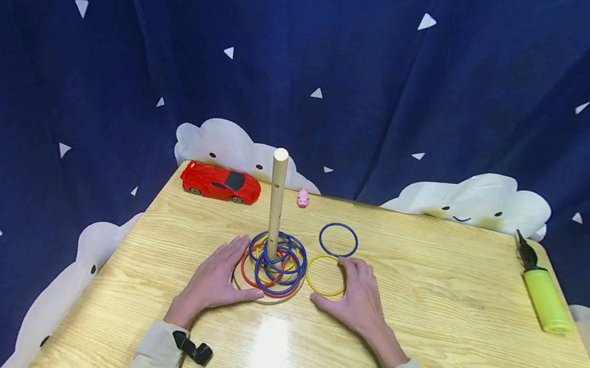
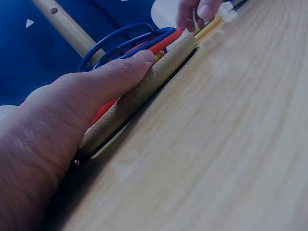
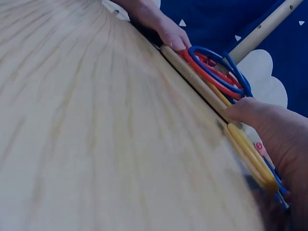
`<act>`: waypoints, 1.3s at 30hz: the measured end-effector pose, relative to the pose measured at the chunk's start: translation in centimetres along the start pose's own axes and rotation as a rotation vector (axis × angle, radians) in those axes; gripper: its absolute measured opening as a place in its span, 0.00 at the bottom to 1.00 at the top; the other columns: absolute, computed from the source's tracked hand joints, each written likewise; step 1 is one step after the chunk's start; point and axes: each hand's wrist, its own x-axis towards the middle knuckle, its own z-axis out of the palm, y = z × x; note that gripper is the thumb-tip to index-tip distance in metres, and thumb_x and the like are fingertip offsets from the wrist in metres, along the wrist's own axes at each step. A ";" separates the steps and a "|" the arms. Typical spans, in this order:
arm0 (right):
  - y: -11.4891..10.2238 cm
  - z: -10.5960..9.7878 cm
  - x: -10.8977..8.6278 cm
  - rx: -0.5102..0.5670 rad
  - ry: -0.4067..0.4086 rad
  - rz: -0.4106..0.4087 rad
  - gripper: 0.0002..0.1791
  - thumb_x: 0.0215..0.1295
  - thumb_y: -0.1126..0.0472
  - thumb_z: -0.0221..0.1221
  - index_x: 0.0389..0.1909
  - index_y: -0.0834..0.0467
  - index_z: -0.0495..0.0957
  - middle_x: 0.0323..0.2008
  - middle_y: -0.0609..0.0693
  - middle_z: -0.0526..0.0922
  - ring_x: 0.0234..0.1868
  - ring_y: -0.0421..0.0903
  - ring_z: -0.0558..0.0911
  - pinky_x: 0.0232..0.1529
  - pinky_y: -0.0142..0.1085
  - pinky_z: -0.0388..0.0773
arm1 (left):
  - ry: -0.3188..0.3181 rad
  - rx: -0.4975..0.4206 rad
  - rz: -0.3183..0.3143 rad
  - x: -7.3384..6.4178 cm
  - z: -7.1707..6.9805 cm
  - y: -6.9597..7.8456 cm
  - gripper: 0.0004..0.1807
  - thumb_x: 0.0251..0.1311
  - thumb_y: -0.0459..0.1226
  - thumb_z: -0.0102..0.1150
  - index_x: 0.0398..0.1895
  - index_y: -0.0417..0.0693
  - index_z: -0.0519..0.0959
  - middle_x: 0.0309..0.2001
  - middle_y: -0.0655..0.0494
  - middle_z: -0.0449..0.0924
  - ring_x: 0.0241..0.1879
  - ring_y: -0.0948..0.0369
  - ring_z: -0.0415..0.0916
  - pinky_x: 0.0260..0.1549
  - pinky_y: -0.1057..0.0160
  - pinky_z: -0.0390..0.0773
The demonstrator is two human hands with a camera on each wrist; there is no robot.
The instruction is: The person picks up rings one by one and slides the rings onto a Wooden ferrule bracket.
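A wooden peg (image 1: pixel 274 207) stands upright on a round wooden base (image 2: pixel 144 89). Several blue, red and yellow rings lie piled around its foot; a red ring (image 1: pixel 242 265) sits toward the left. My left hand (image 1: pixel 216 278) holds the base from the left, its thumb on the front rim and the other fingers along the left side. Right of the base a yellow ring (image 1: pixel 325 295) lies flat on the table. Around it spread the thumb and fingers of my right hand (image 1: pixel 360 301), thumb near the base edge. Just behind lies a loose blue ring (image 1: pixel 320 236).
At the back left of the wooden table (image 1: pixel 452 336) stands a red toy car (image 1: pixel 220 184). Near the back edge sits a small pink pig figure (image 1: pixel 302 198). A yellow-green hand pump (image 1: pixel 547 299) lies by the right edge. Behind hangs a dark blue curtain (image 1: pixel 355 43).
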 end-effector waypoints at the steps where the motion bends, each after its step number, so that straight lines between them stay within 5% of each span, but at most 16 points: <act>1: 0.2 0.1 -0.1 -0.009 0.005 0.007 0.55 0.39 0.28 0.76 0.63 0.61 0.76 0.58 0.58 0.75 0.59 0.58 0.74 0.59 0.54 0.74 | -0.001 -0.001 -0.001 0.0 0.0 0.0 0.73 0.44 0.82 0.60 0.86 0.50 0.49 0.84 0.56 0.50 0.83 0.58 0.45 0.81 0.53 0.49; 16: 0.7 0.8 -0.2 -0.057 -0.008 0.057 0.55 0.38 0.25 0.75 0.62 0.59 0.77 0.60 0.59 0.72 0.60 0.60 0.69 0.61 0.57 0.66 | 0.010 -0.015 0.007 -0.1 0.1 0.0 0.72 0.44 0.80 0.62 0.86 0.50 0.50 0.84 0.56 0.50 0.83 0.56 0.46 0.81 0.52 0.50; 39: 0.9 0.8 -0.2 -0.051 0.006 0.049 0.52 0.34 0.28 0.76 0.54 0.60 0.76 0.57 0.56 0.74 0.58 0.58 0.71 0.59 0.55 0.68 | -0.003 -0.015 0.009 0.1 0.0 0.0 0.73 0.45 0.80 0.62 0.86 0.49 0.49 0.84 0.54 0.50 0.83 0.56 0.45 0.81 0.52 0.49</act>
